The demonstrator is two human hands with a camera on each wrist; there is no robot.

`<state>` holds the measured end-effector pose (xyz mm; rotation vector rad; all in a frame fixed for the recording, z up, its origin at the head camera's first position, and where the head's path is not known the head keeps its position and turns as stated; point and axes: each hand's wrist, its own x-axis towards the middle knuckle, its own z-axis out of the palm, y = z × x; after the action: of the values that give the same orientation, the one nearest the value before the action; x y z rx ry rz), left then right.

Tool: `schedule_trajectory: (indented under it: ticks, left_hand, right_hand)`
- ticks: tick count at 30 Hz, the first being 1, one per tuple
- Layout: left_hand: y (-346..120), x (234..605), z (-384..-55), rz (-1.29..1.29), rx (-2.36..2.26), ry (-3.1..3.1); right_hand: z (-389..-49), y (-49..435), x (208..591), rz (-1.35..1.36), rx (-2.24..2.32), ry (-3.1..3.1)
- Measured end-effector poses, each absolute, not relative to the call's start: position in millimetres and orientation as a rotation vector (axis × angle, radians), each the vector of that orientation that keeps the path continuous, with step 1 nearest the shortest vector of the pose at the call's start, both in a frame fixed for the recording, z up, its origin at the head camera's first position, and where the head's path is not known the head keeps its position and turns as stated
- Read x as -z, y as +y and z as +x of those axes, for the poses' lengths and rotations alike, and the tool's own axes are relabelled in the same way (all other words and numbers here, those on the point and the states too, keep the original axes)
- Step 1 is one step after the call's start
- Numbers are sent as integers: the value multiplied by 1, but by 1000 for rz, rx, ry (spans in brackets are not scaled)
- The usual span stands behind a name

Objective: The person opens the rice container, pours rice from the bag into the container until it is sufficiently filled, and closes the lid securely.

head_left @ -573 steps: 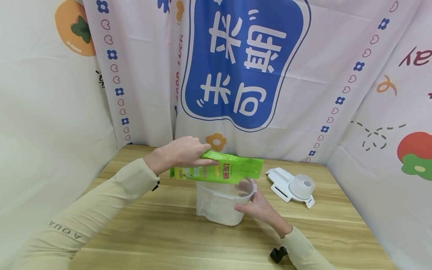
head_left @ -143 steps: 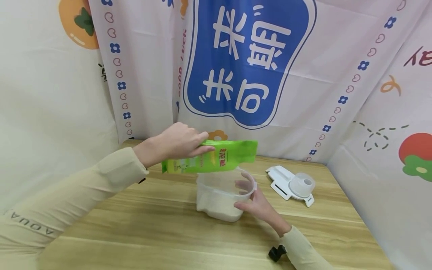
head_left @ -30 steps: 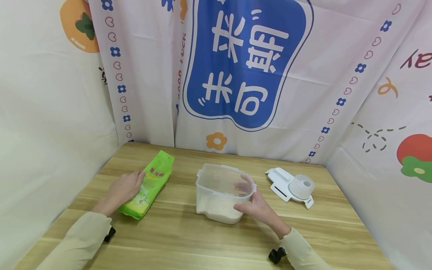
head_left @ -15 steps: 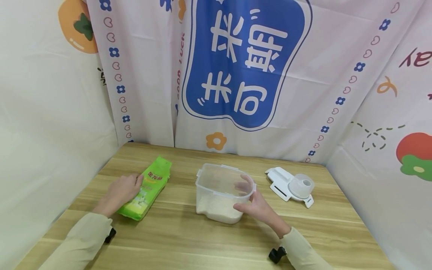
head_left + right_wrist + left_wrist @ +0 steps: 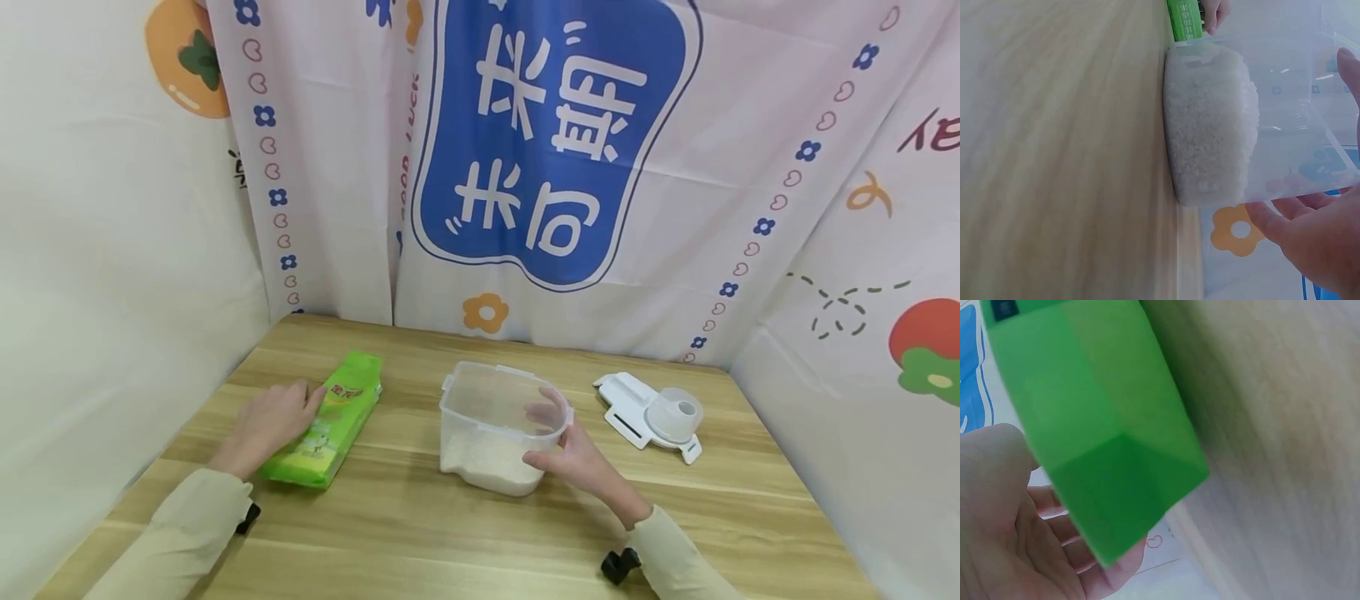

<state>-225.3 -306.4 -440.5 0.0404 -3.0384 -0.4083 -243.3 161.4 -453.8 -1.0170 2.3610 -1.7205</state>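
Note:
On the left of the table in the head view lies a green rice bag (image 5: pixel 333 429). My left hand (image 5: pixel 273 421) grips it from its left side, and in the left wrist view the fingers (image 5: pixel 1079 550) curl behind the bag's folded end (image 5: pixel 1116 494). At mid-table stands a clear plastic container (image 5: pixel 480 425) without its lid. White rice (image 5: pixel 1207 125) fills its lower part. My right hand (image 5: pixel 581 462) holds the container's rounded right end, thumb in front and fingers behind, seen through the wall.
A white lid (image 5: pixel 626 408) with a clear cup (image 5: pixel 673 415) on it lies right of the container. Printed curtains (image 5: pixel 345 208) enclose the wooden table (image 5: pixel 465 542) at the back and sides.
Earlier my left hand held the bag tilted over the container, and the rice level rose. The bag has since moved down to the table's left. My right hand stays on the container.

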Motion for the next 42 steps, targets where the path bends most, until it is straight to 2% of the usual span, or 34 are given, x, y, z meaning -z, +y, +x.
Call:
schedule_trajectory:
  ticks: [19,24,33,42]
  left_hand:
    - [-263,419,-224,-169,207,-2895]
    - [-249,416,-224,-239,290,-2904]
    - [-220,424,-224,-659,453,-2727]
    - [-204,423,-220,-705,783,-2756]
  right_hand:
    - [-246,170,438,-1003,1572,2366]
    - [-246,174,431,-1000,1471,2381]
    - [-246,186,421,-979,1346,2426]
    - [-250,194,419,-1002,1288,2409]
